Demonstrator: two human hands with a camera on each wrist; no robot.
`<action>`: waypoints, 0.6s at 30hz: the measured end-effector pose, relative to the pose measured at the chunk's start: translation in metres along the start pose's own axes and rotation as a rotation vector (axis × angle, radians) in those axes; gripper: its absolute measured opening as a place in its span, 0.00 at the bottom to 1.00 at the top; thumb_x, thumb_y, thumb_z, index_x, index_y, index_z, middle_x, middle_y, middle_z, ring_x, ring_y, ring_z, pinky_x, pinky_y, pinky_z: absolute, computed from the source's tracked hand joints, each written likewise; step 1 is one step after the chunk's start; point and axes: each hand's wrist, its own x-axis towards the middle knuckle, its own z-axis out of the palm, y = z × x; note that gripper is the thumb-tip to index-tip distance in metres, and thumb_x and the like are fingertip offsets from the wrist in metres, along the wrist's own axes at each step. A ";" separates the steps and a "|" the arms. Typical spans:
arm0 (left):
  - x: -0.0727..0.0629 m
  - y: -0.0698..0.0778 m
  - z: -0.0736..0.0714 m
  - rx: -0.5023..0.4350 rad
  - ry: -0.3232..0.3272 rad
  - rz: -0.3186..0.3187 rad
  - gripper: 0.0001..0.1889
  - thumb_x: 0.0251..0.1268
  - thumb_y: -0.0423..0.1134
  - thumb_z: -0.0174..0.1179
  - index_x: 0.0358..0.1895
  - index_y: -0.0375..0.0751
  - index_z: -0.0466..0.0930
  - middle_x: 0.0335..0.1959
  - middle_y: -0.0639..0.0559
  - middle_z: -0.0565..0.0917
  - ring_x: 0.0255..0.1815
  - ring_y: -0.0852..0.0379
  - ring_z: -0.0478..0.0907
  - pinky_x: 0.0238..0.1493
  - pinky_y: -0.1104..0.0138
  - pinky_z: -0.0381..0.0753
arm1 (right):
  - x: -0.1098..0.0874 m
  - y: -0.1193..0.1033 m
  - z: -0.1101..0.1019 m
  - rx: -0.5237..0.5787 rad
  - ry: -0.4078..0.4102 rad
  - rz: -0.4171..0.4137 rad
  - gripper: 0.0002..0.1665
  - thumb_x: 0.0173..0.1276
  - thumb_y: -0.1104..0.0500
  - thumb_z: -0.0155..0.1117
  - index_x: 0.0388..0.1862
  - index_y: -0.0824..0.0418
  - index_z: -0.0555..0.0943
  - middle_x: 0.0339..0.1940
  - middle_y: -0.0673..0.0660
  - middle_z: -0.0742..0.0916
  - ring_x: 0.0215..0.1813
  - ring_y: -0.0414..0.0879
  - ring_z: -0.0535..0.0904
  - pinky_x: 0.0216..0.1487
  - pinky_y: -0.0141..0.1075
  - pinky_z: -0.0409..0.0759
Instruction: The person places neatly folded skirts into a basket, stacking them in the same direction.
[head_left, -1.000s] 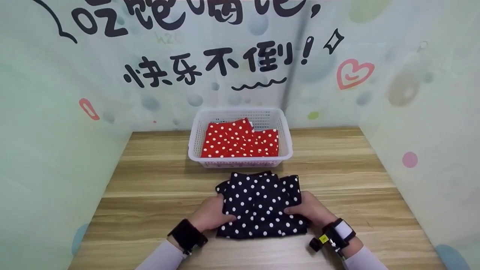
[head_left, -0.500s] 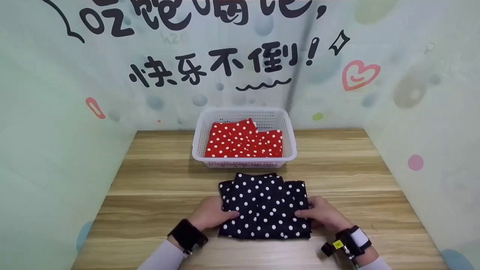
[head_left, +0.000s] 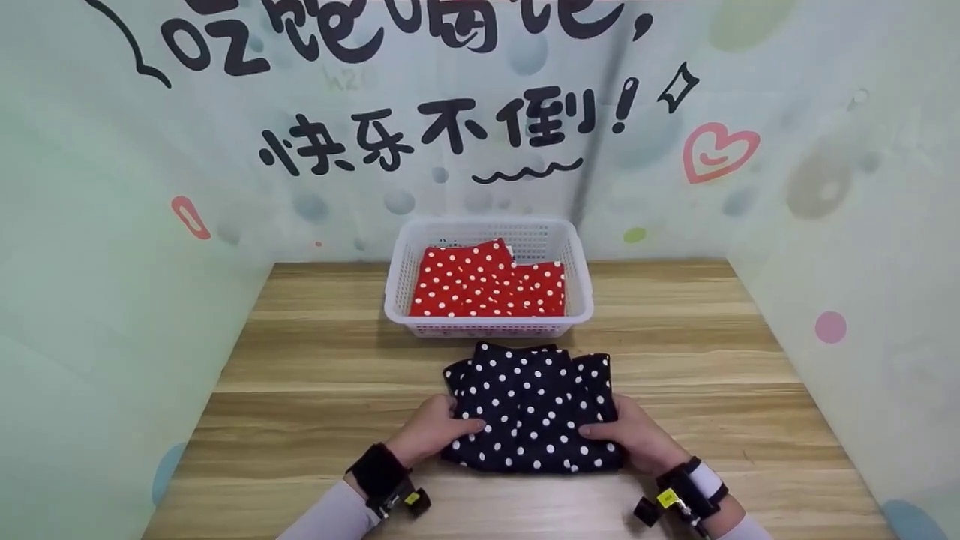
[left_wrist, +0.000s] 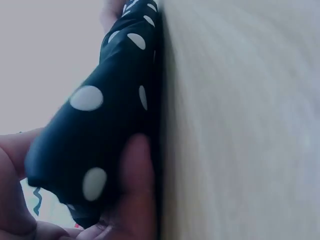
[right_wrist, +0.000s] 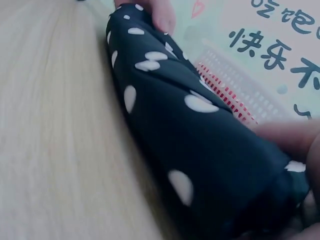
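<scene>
A folded dark navy garment with white polka dots (head_left: 529, 412) is at the front middle of the table in the head view. My left hand (head_left: 435, 433) grips its left edge, thumb on top and the other fingers partly hidden beneath. At the opposite edge my right hand (head_left: 637, 435) pinches the cloth the same way, its thumb lying over the dots. In the left wrist view the cloth (left_wrist: 100, 130) forms a thick folded roll between thumb and fingers, close along the tabletop. The right wrist view shows the garment's rounded near fold (right_wrist: 165, 110) running toward the other hand.
Behind the garment stands a white perforated plastic basket (head_left: 489, 324) against the printed back wall (head_left: 480, 180). Inside it lies a folded red polka-dot garment (head_left: 469, 281). Wood-grain tabletop (head_left: 315, 360) extends to both sides, bounded by pale side walls.
My right hand first shifted right, then back in a little, and my left hand has edged right. The garment flattened, then its sides drew slightly together again. The basket stays put.
</scene>
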 end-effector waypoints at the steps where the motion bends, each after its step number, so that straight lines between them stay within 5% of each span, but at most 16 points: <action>1: 0.000 -0.001 0.001 -0.014 -0.006 0.001 0.24 0.61 0.43 0.74 0.49 0.25 0.80 0.38 0.48 0.81 0.38 0.55 0.78 0.40 0.65 0.84 | 0.000 0.000 0.000 0.004 -0.016 -0.007 0.35 0.63 0.70 0.73 0.67 0.75 0.70 0.52 0.57 0.89 0.51 0.50 0.90 0.56 0.45 0.91; 7: 0.005 -0.007 0.004 -0.198 -0.105 0.056 0.30 0.59 0.34 0.71 0.64 0.25 0.76 0.54 0.40 0.88 0.51 0.52 0.86 0.59 0.60 0.88 | -0.005 -0.005 0.000 -0.002 -0.074 -0.034 0.36 0.60 0.73 0.72 0.67 0.75 0.70 0.52 0.56 0.89 0.53 0.50 0.89 0.57 0.45 0.90; 11: 0.005 -0.008 0.000 -0.284 -0.144 0.045 0.26 0.56 0.32 0.71 0.60 0.26 0.79 0.50 0.41 0.90 0.46 0.54 0.89 0.52 0.62 0.91 | -0.010 -0.012 0.002 -0.018 -0.072 -0.035 0.35 0.60 0.73 0.72 0.66 0.75 0.71 0.53 0.57 0.89 0.52 0.50 0.89 0.56 0.45 0.90; 18: 0.000 -0.001 -0.013 -0.218 -0.169 0.063 0.25 0.57 0.32 0.72 0.58 0.26 0.79 0.48 0.40 0.91 0.42 0.54 0.90 0.49 0.63 0.91 | -0.019 -0.019 0.011 -0.073 -0.074 -0.065 0.39 0.61 0.73 0.72 0.70 0.77 0.69 0.56 0.60 0.89 0.55 0.51 0.89 0.58 0.45 0.90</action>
